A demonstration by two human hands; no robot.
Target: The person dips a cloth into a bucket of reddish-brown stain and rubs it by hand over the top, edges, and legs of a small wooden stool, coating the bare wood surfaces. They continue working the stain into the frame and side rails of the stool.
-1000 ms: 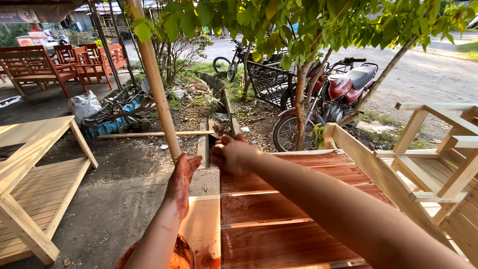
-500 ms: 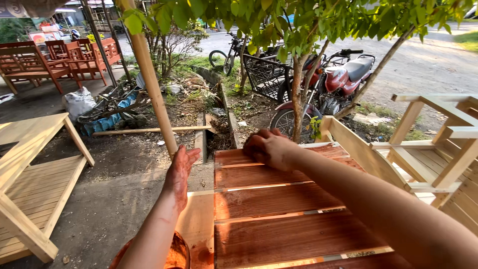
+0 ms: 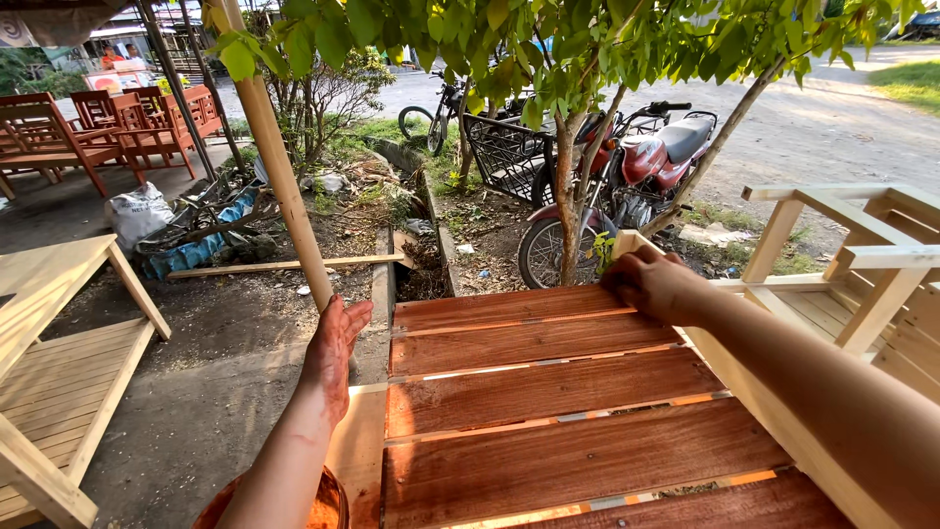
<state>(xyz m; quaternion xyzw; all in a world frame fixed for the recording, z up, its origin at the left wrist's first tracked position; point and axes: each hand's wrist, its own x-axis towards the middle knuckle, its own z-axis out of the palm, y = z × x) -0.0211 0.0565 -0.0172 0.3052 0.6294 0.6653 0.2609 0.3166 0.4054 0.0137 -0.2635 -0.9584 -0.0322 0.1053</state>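
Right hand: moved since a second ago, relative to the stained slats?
Yes. The right hand slid rightward along the far stained slat, from near its left end to its right end.

The right hand [image 3: 654,284] presses on the far right corner of the reddish stained slats [image 3: 548,392], beside the pale side rail [image 3: 783,421]. The stain-smeared left hand [image 3: 333,348] hovers open beside the left edge, above a bowl of stain [image 3: 328,504].

left hand [image 3: 333,348]: bare, smeared with reddish-brown stain | right hand [image 3: 654,284]: bare, stain-smeared too | forearms: bare, no sleeves, no gloves
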